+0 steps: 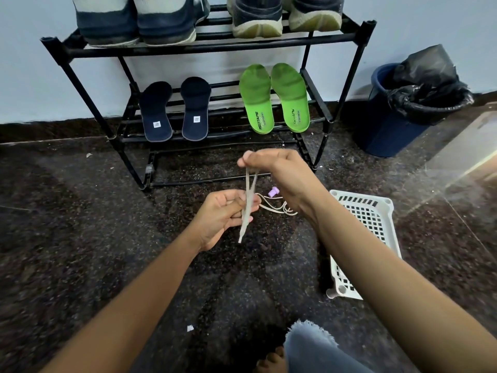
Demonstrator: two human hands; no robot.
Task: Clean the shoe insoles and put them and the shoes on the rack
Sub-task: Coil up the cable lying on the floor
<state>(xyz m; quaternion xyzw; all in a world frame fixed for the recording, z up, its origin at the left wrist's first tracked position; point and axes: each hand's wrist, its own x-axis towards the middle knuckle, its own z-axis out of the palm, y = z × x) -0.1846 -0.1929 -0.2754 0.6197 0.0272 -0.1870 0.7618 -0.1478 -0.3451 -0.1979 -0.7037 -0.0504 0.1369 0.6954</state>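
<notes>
Currently left hand (223, 218) and right hand (279, 172) pinch beige lace (248, 196); green insoles (255, 98), navy insoles (195, 109) on black rack (209, 47), speckled floor (80, 211).

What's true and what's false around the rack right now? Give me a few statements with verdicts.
1. The green insoles lie on the middle shelf of the rack. True.
2. The navy insoles are in the bin. False: they lie on the same shelf, left of the green pair.
3. The left hand and right hand both hold a shoelace. True.
4. The top shelf is bare. False: shoes stand on it.
5. The white basket sits on the floor. True.
</notes>
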